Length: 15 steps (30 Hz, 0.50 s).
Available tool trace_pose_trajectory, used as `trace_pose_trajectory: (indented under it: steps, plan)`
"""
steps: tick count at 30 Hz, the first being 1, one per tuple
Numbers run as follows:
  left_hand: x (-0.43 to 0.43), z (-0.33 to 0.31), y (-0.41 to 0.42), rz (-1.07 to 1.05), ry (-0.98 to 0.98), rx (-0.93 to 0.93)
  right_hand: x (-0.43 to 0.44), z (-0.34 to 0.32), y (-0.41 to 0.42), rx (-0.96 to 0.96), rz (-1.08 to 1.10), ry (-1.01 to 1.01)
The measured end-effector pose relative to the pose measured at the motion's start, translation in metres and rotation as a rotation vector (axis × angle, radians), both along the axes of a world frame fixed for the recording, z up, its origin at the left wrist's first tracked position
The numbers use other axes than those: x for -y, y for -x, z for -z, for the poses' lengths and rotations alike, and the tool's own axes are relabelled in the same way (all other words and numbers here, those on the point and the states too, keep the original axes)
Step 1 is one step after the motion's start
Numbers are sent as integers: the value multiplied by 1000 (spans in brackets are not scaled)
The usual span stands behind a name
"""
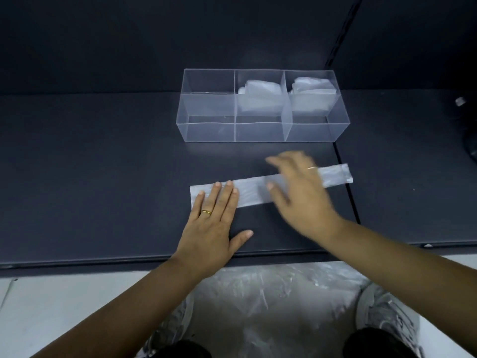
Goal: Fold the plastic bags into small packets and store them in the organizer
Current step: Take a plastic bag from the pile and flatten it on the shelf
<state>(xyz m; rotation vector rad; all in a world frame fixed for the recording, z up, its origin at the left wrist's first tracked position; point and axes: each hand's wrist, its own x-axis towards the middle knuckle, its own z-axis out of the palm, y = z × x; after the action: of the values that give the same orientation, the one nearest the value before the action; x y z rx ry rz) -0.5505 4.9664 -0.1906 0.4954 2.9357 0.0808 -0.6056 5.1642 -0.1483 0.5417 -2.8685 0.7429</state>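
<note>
Plastic bag [254, 189]: folded to long strip, flat on shelf [103, 177], in front of organizer [260, 130].
Your left hand [214, 223]: fingers straight, pressing strip's left end.
Your right hand [302, 195]: blurred, fingers spread, over strip's mid part.
Organizer: folded packets [258, 99] in mid & right compts.

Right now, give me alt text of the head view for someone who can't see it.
A left hand presses flat on the left end of a bag folded into a long strip on a dark shelf; the blurred right hand is over its middle. Behind, a clear organizer holds packets in its middle and right compartments.
</note>
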Motion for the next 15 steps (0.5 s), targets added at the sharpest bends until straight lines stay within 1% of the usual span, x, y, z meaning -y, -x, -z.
trace_pose_trajectory:
  steps: [2,3,4,6,10,13,15]
  plan:
    - [-1,0,0,8,-22,-5,18,10,-14,131,-275,-68]
    - [-1,0,0,14,-26,-1,22,18,-19,199,-352,-154]
    - [-1,0,0,18,-26,-4,19,26,-20,229,-373,-260]
    - [-1,0,0,19,-16,-18,1,35,-16,226,-321,-439]
    - [-2,1,0,21,1,-29,-54,37,-2,236,-147,-530]
    - [-2,2,0,22,10,-57,-93,36,5,261,-15,-492]
    - [-2,2,0,27,1,-65,-108,32,14,260,57,-379]
